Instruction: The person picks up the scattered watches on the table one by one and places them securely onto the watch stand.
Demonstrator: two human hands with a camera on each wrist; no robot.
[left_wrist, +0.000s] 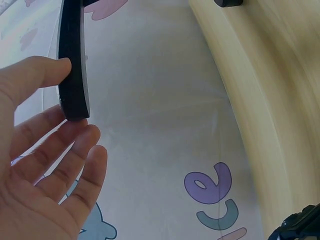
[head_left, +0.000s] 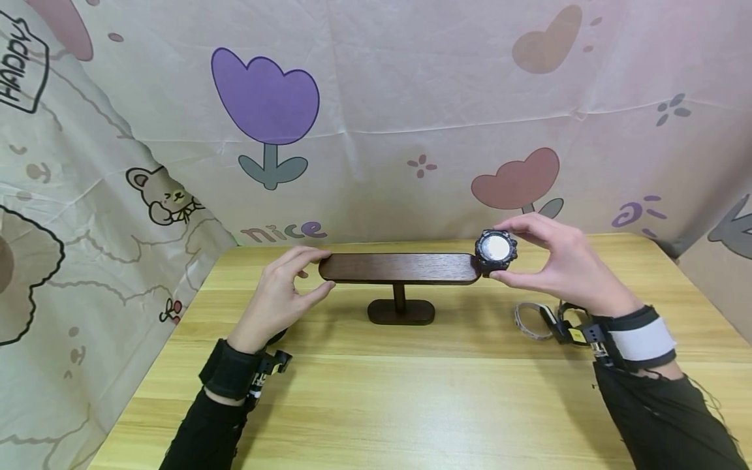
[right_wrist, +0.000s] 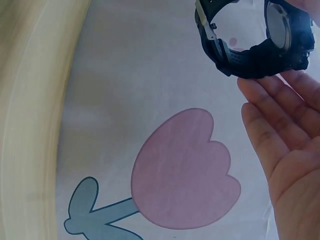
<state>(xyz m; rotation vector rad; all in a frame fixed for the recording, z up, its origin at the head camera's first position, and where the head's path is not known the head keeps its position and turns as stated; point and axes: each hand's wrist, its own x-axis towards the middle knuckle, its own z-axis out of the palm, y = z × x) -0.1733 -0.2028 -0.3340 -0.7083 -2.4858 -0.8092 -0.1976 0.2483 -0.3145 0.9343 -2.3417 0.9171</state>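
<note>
Watch (head_left: pixel 496 250) at stand's (head_left: pixel 399 268) right edge

Light wooden table (head_left: pixel 411 405): dark T-bar stand (head_left: pixel 401 312) at centre, pale watch (head_left: pixel 531 321) lying right of it.

dark matt wooden stand (head_left: pixel 399 268), light wooden table (head_left: pixel 411 391)

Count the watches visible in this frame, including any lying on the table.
2. A black watch is pinched by the right hand at the right end of the dark wooden stand. A light-strapped watch lies on the table near the right wrist, partly hidden; more may lie behind it.
</note>
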